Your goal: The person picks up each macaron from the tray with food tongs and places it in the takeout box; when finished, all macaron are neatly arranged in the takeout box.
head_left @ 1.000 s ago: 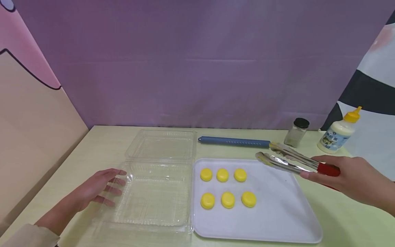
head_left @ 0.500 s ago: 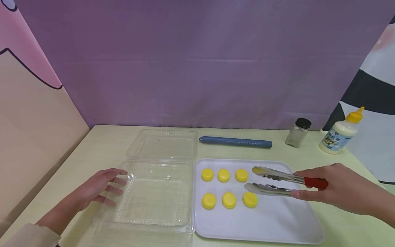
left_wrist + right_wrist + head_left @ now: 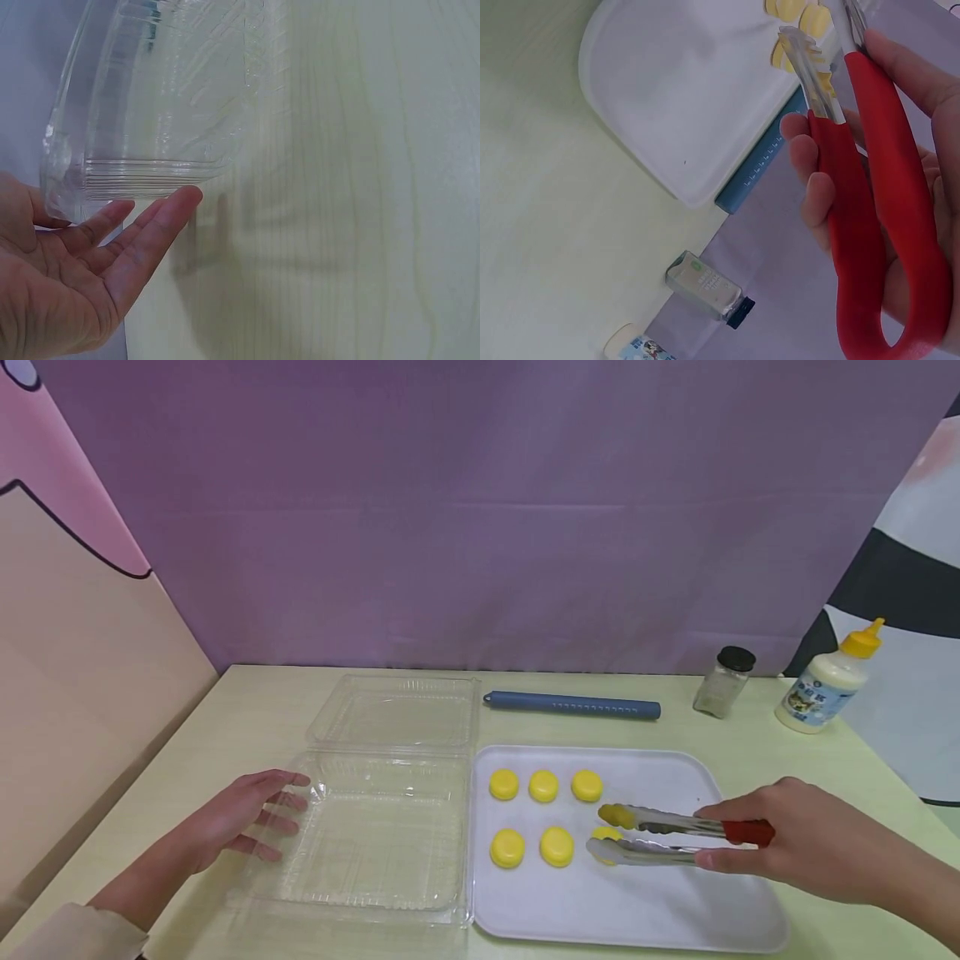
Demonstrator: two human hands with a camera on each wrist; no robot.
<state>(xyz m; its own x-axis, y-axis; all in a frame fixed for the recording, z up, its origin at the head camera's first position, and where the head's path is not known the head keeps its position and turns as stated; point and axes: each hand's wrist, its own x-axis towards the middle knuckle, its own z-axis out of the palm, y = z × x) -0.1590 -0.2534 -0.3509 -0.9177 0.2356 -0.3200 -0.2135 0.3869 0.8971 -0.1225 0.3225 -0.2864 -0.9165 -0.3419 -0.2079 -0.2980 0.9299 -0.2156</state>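
My right hand (image 3: 810,843) grips metal tongs (image 3: 675,823) by their red handles (image 3: 870,187). The tongs' two tips are apart, one on either side of the yellow macaron (image 3: 606,834) at the near row's right end, which they partly cover. Several more yellow macarons (image 3: 557,847) lie in two rows on the white tray (image 3: 675,910). At the left, my left hand (image 3: 240,817) has its fingers extended against the side of a clear plastic container (image 3: 375,843). Its lid (image 3: 397,714) is folded back, away from me. The left wrist view shows the fingertips (image 3: 187,199) at the container's ribbed wall.
Behind the tray lies a blue stick-like tool (image 3: 573,705) with marks along it. A small glass jar (image 3: 723,685) with a black cap stands at the back right. Beside it is a squeeze bottle (image 3: 825,685) with a yellow nozzle. A purple cloth (image 3: 495,527) hangs behind the table.
My right hand has brought the tongs left and toward me, from above the tray's far right down to the near row's right-end macaron. My left hand stays at the container.
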